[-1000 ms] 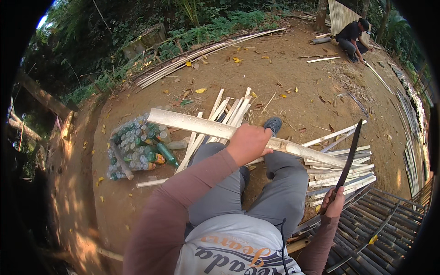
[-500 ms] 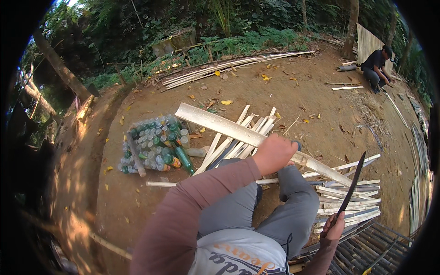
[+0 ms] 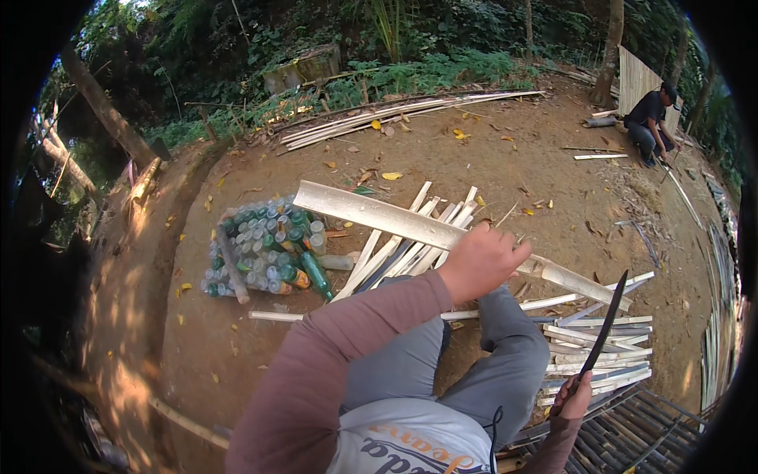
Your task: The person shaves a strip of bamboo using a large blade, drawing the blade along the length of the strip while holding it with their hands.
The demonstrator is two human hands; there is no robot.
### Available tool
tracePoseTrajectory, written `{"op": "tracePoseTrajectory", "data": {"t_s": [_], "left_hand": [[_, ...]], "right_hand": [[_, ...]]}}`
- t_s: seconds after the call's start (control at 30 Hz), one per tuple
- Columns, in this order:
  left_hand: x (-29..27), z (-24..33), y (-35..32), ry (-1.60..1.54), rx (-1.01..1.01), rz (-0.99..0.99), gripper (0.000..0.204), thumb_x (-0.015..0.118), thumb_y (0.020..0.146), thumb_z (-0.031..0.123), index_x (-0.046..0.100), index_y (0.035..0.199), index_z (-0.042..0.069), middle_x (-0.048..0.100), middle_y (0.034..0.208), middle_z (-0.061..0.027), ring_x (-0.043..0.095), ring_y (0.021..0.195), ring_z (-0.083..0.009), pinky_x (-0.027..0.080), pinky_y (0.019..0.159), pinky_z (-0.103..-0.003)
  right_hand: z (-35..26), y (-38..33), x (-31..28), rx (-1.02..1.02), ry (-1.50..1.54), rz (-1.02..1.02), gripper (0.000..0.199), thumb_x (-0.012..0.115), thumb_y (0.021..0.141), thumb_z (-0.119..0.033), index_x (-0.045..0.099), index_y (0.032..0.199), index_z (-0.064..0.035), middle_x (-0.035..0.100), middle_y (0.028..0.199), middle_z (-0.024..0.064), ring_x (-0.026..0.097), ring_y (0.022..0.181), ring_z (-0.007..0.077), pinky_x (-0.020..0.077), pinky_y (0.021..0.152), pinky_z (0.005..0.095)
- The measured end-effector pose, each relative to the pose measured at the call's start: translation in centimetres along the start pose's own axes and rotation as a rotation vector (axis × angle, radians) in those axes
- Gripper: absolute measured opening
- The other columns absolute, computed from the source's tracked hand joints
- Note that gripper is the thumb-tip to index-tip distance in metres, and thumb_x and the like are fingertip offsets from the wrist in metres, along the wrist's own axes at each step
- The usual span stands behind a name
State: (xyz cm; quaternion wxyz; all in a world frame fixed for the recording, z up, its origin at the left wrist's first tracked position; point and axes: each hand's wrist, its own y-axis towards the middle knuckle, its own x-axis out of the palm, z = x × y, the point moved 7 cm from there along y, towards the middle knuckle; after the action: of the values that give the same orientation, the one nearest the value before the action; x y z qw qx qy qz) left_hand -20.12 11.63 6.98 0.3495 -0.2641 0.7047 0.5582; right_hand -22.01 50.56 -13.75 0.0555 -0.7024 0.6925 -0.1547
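My left hand point(image 3: 483, 259) grips a long split half of bamboo point(image 3: 371, 215) across its middle. The bamboo lies slanted over my knees, its hollow pale face up, one end toward the far left and the other toward the right. In my right hand point(image 3: 575, 395) is a machete point(image 3: 606, 328), held by the handle with its dark blade pointing up and away, close to the bamboo's right end. Beneath the bamboo, pale split bamboo strips point(image 3: 388, 254) lie fanned on the ground. A stack of cut strips point(image 3: 604, 365) sits beyond my right hand.
Glass bottles point(image 3: 272, 246) stand bundled at left, a short stick point(image 3: 231, 265) against them. Long bamboo poles point(image 3: 410, 110) lie at the back. A dark slatted bamboo rack point(image 3: 632, 430) is at lower right. Another person point(image 3: 651, 126) crouches far right near a leaning panel point(image 3: 636, 79).
My left hand has shifted slightly right along with the bamboo, whose right end now reaches further out. The machete stays raised in my right hand, nearly still.
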Motion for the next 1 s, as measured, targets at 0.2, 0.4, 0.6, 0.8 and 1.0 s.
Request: {"op": "tracePoseTrajectory", "data": {"t_s": [0.2,0.4,0.6,0.8,1.0], "left_hand": [[-2.4,-0.4,1.0,-0.005,0.069,0.083,0.039,0.082,0.083,0.041,0.066,0.107,0.016,0.060,0.087,-0.0001,0.065,0.081,-0.0180,0.047,0.070,-0.036],[-4.2,-1.1,1.5,-0.018,0.059,0.068,0.042,0.083,0.084,0.042,0.067,0.112,0.015,0.057,0.087,-0.0017,0.063,0.081,-0.0203,0.046,0.071,-0.036],[-4.6,-0.7,1.8,-0.014,0.054,0.073,0.043,0.084,0.083,0.042,0.067,0.110,0.013,0.064,0.092,-0.0022,0.064,0.083,-0.0222,0.045,0.072,-0.038],[-5.1,-0.4,1.7,-0.044,0.049,0.094,0.045,0.087,0.080,0.039,0.068,0.110,0.011,0.068,0.093,-0.0050,0.066,0.085,-0.0269,0.047,0.075,-0.040],[-6.2,0.1,1.9,-0.089,0.062,0.158,0.047,0.091,0.077,0.038,0.068,0.107,0.008,0.071,0.096,-0.0072,0.068,0.085,-0.0289,0.049,0.074,-0.041]], "right_hand": [[0.7,0.5,-0.6,-0.033,-0.043,-0.010,0.063,0.047,0.108,-0.067,0.050,0.080,-0.0108,0.042,0.056,0.0004,0.040,0.041,0.0120,0.0306,0.039,0.0268],[-0.7,-0.4,0.7,0.002,-0.139,-0.035,0.064,0.048,0.106,-0.070,0.052,0.081,-0.0111,0.045,0.057,0.0000,0.041,0.043,0.0121,0.0318,0.041,0.0276],[-1.8,-0.9,0.4,-0.077,-0.167,-0.078,0.062,0.048,0.108,-0.065,0.054,0.081,-0.0095,0.049,0.059,0.0007,0.046,0.047,0.0120,0.0344,0.044,0.0270],[-6.1,-2.1,2.1,-0.269,-0.384,-0.063,0.053,0.053,0.112,-0.045,0.057,0.078,-0.0042,0.052,0.064,0.0001,0.046,0.058,0.0094,0.0366,0.054,0.0287],[-12.6,-2.6,5.9,-0.476,-0.500,-0.071,0.057,0.060,0.109,-0.046,0.055,0.080,0.0021,0.050,0.064,0.0066,0.044,0.065,0.0136,0.0394,0.059,0.0343]]}}
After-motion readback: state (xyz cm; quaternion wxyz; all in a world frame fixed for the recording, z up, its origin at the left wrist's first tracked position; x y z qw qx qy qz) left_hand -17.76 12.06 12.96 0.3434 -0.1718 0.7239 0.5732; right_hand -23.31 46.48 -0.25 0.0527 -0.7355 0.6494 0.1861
